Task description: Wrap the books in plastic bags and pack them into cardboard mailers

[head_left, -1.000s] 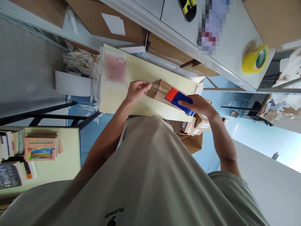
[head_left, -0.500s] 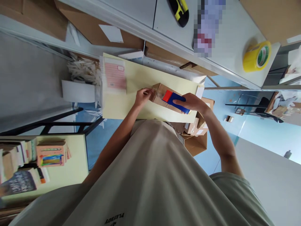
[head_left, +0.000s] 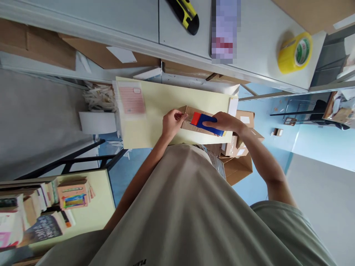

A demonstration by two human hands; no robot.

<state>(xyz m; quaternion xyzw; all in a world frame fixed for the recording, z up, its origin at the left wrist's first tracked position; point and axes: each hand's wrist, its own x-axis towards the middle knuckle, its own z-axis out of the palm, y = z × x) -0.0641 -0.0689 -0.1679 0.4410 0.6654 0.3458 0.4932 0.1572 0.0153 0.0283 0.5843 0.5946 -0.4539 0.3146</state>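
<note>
Head view, looking steeply down past a beige shirt: the right hand [head_left: 227,122] is wrapped around a blue and red tape dispenser [head_left: 205,122], pressing it flat on top of a small cardboard box [head_left: 191,117]. The left hand [head_left: 172,123] pinches the box's near end, fingers curled onto its corner. Compared with a second ago, the dispenser has slid along the box toward the left hand, so the two hands now sit closer together. The box lies on a pale yellow tabletop [head_left: 161,99], beside a pink slip in a clear sleeve [head_left: 130,100]. Farther off, a grey shelf carries a yellow tape roll [head_left: 294,52] and a black and yellow utility knife [head_left: 185,14]. More cartons [head_left: 235,162] sit on the blue floor.
</note>
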